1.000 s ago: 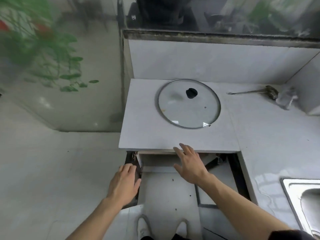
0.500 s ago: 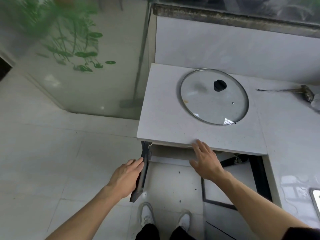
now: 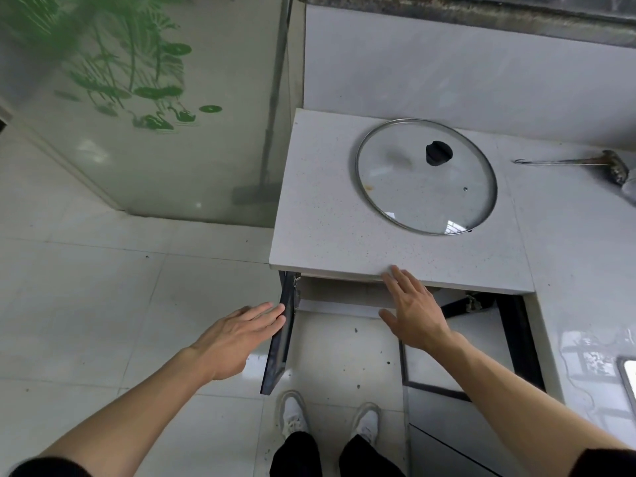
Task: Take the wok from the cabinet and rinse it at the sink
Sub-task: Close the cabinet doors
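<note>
No wok shows in the head view; the cabinet's inside under the counter is hidden. The left cabinet door (image 3: pixel 280 333) stands swung out, edge-on to me. My left hand (image 3: pixel 237 333) is flat and open, fingertips touching that door's outer face. My right hand (image 3: pixel 413 311) is open, fingers spread, its tips at the front edge of the grey counter (image 3: pixel 327 208). The right cabinet door (image 3: pixel 457 352) also hangs open below my right forearm. Only a corner of the steel sink (image 3: pixel 628 373) shows at the right edge.
A glass lid (image 3: pixel 426 177) with a black knob lies on the counter. A metal ladle (image 3: pixel 585 163) lies at the back right. Wet patches mark the counter near the sink. A glass panel with green plant prints (image 3: pixel 144 98) stands left. My shoes (image 3: pixel 330 418) are on the tiled floor.
The left door has swung further out under my left hand. The view has shifted left and drawn closer to the counter. My right hand stays at the counter's front edge.
</note>
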